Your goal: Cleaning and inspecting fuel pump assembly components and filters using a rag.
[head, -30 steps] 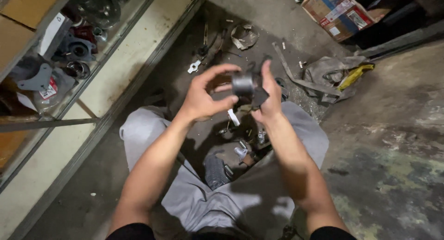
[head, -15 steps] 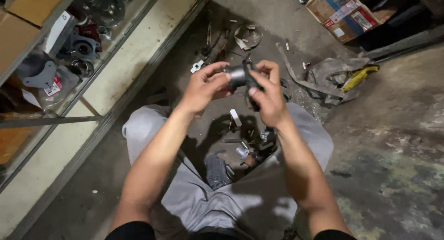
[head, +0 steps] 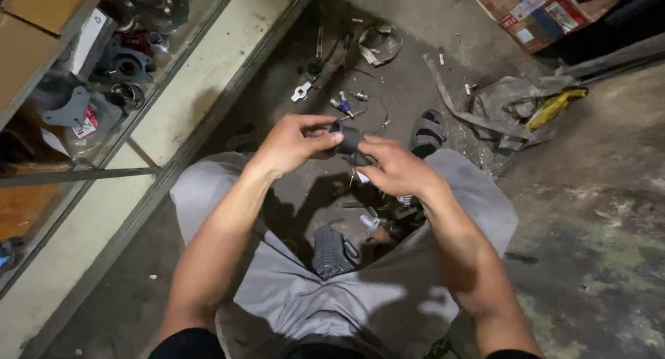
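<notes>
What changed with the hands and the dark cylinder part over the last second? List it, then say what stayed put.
Both hands lowered slightly and drew closer. The right hand turned over, its palm now facing down, below the dark cylindrical part. The left hand kept pinching the part throughout. Nothing was let go. The scattered metal parts on the floor stayed where they were.

The small dark cylindrical part (head: 348, 139) you hold is black, short and tube-like, tilted roughly sideways. It sits up off the floor, above your knees. Most of its lower side is hidden.
</notes>
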